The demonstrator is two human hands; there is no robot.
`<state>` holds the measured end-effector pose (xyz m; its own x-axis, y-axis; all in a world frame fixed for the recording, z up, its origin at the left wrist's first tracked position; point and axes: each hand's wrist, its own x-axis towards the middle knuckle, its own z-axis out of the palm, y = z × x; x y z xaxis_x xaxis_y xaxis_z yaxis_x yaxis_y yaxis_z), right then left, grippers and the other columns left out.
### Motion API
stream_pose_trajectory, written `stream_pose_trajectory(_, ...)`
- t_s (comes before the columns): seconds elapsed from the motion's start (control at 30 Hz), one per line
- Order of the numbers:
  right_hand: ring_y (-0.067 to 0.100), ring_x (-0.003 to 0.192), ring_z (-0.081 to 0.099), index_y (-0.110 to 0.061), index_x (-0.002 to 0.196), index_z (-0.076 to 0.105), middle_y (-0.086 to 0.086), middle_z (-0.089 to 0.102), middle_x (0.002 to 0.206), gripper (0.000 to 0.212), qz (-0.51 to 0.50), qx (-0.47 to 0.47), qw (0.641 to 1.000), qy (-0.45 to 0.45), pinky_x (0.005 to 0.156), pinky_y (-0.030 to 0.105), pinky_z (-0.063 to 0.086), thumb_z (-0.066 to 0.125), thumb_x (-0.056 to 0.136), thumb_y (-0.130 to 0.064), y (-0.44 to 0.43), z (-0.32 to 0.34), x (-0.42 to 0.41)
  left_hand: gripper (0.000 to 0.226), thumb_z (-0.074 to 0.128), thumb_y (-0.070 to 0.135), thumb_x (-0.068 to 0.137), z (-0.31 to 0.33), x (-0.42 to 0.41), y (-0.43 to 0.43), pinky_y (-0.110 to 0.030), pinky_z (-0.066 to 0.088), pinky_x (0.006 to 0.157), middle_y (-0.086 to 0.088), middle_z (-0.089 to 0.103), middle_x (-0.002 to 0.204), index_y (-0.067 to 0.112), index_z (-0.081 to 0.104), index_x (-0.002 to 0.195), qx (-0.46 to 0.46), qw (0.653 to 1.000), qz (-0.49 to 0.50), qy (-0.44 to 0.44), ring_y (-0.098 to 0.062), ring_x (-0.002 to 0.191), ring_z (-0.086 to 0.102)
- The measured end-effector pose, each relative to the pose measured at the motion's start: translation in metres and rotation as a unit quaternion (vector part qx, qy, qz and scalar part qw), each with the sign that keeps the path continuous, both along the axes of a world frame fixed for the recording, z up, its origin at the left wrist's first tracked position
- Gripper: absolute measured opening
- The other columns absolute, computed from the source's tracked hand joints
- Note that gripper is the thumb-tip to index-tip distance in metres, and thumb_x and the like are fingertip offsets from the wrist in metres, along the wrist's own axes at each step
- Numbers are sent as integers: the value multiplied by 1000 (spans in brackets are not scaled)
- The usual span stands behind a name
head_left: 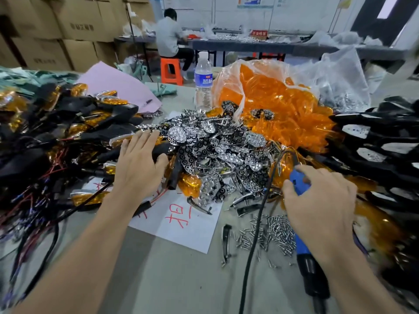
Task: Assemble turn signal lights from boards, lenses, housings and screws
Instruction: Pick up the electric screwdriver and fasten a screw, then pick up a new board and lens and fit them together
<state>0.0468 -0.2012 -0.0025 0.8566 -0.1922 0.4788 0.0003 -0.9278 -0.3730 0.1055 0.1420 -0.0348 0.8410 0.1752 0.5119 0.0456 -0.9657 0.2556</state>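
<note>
My left hand lies flat with straight fingers over the edge of a heap of finished lights, black housings with amber lenses and red wires. A pile of chrome reflector boards fills the table's middle. Orange lenses spill from a clear bag behind it. My right hand hovers with spread fingers over a blue electric screwdriver that lies on the table; whether the fingers touch it is unclear. Loose screws lie beside the tool. Empty black housings are stacked at the right.
A water bottle stands behind the boards. White paper with red writing lies under the parts. The screwdriver's black cable runs toward the near edge. A person sits on an orange stool at a far table; cardboard boxes stand back left.
</note>
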Motion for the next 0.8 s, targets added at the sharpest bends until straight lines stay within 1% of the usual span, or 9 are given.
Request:
stream_pose_trajectory(0.13,19,108,51,-26,128,68,-2,71,105,37,84,33,995,38,104,45,39,69,92,-35,30,16,3,64,44,43,102,3,0,-18,-44,1,130,-3,25,170,24,30,162,-1,1000,-18,15,-20,159,12)
stream_pose_trajectory(0.23,28,112,54,-21,126,62,4,67,97,32,181,-13,974,137,95,45,48,61,94,-25,59,15,18,68,35,53,100,5,-4,-37,-44,0,129,-1,20,172,27,27,162,8,999,-24,31,-19,160,7)
stream_pose_trajectory(0.33,31,123,50,-17,142,44,9,56,128,50,240,-57,937,246,99,49,50,54,94,-8,80,6,38,69,33,53,99,7,-7,-67,-42,-4,127,0,20,171,27,26,163,7,998,-62,24,-18,160,6)
stream_pose_trajectory(0.4,34,141,37,-19,156,27,12,38,153,65,236,-115,925,274,112,50,38,53,96,-13,85,-1,49,67,40,45,100,6,-8,-87,-42,-3,127,0,21,171,27,25,163,9,996,-89,23,-18,160,7)
stream_pose_trajectory(0.43,35,142,36,-20,157,25,12,35,155,67,226,-146,926,263,113,50,34,54,96,-16,85,-5,53,67,45,39,100,5,-8,-97,-43,-2,128,0,20,172,26,24,163,12,994,-99,32,-18,160,6)
stream_pose_trajectory(0.5,34,133,47,-20,149,39,10,47,143,58,210,-193,934,214,108,47,36,56,94,-16,82,-10,57,67,50,28,101,-2,-8,-116,-44,-3,128,1,20,172,26,24,163,11,990,-120,73,-18,160,6)
stream_pose_trajectory(0.6,30,109,61,-23,120,58,4,62,110,29,220,-193,943,160,93,42,41,56,93,-12,80,-7,55,48,49,29,104,-13,-9,-132,-46,-4,127,0,24,171,28,45,153,-7,983,-132,128,-16,157,21)
stream_pose_trajectory(0.7,26,88,64,-29,91,56,-5,57,81,20,215,-129,956,155,86,35,44,60,92,-9,75,1,52,36,53,29,103,-15,-7,-134,-47,-3,127,-3,30,169,26,58,140,-17,987,-101,123,-17,151,35)
stream_pose_trajectory(0.8,26,80,58,-28,104,56,-5,55,77,25,229,-128,945,196,78,37,50,61,91,-7,65,4,48,37,64,22,96,-14,-9,-139,-49,-1,127,-2,53,154,25,64,132,-18,992,-90,93,-20,141,49)
